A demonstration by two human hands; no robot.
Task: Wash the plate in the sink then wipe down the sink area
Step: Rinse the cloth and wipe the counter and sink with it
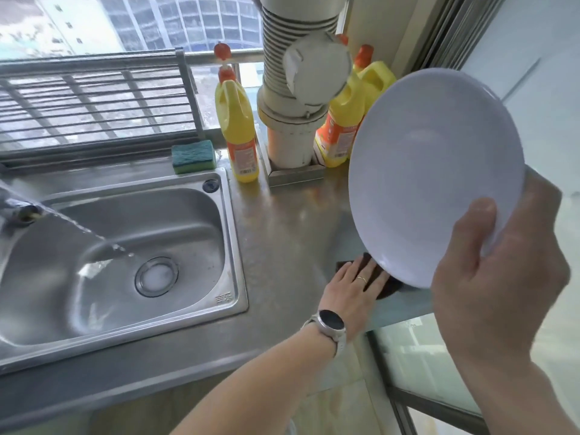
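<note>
My right hand (499,277) grips the lower rim of a white plate (436,171) and holds it tilted up in the air over the right end of the steel counter. My left hand (351,287), with a watch on the wrist and a ring on one finger, lies flat with fingers spread on a dark brown cloth (386,284) on the counter, just under the plate's lower edge. The steel sink (232,246) is at the left. Water streams from the tap (22,211) into the basin near the drain (156,276).
A green and yellow sponge (193,156) sits behind the sink. Yellow detergent bottles (237,127) stand by a ribbed white pipe (295,89) at the back. A metal rack (94,102) fills the back left. The counter ends at a glass panel (420,365) on the right.
</note>
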